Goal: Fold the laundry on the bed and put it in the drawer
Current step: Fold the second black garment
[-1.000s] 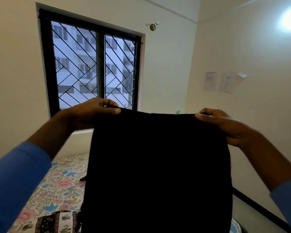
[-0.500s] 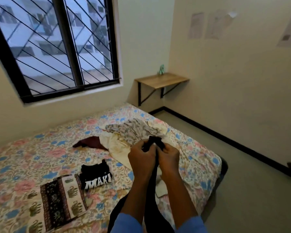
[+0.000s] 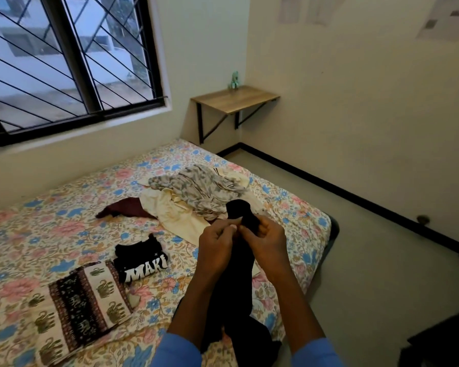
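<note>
Over the near edge of the bed (image 3: 64, 207), the left hand (image 3: 217, 247) and right hand (image 3: 266, 243) have their fingers (image 3: 229, 224) pinched tight on the top of the black garment (image 3: 240, 211), which hangs limp and light, so I'd hold it by its corners.

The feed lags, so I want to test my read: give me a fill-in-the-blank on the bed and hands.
1. The left hand and right hand both grip a ____ garment.
2. The folded shirt on the bed reads ____.
3. The green figure stands on the wooden ____.
Missing: black; MAKI; shelf.
</note>
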The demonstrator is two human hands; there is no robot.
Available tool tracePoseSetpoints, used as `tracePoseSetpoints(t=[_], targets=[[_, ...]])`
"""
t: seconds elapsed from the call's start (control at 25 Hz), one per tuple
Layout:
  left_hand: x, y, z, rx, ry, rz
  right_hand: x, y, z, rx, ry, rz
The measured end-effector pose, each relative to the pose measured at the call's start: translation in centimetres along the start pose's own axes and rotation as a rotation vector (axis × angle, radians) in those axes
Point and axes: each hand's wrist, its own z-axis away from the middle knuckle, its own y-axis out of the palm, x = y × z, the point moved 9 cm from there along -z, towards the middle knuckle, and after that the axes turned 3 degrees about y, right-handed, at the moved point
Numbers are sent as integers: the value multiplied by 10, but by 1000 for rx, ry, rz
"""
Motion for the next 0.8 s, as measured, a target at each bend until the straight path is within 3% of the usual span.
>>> tracePoseSetpoints(t=[0.08, 0.16, 0.32, 0.48, 0.56, 0.8], targets=[[-3, -2, 0, 47, 96, -58, -3, -10, 5, -71, -12, 51], [-28, -9, -5, 28, 326, -247, 10, -15, 6, -86, -63, 51], [-74, 21, -20, 522, 530, -528, 63, -21, 6, -3, -215, 85], [-127, 35, -21, 732, 718, -829, 102, -55, 8, -109, -257, 67], [-144, 40, -10, 779, 785, -831, 116, -72, 8, -161, -238, 72], [-230, 65, -8, 859, 845, -803, 205, -121, 15, -187, -420, 295]])
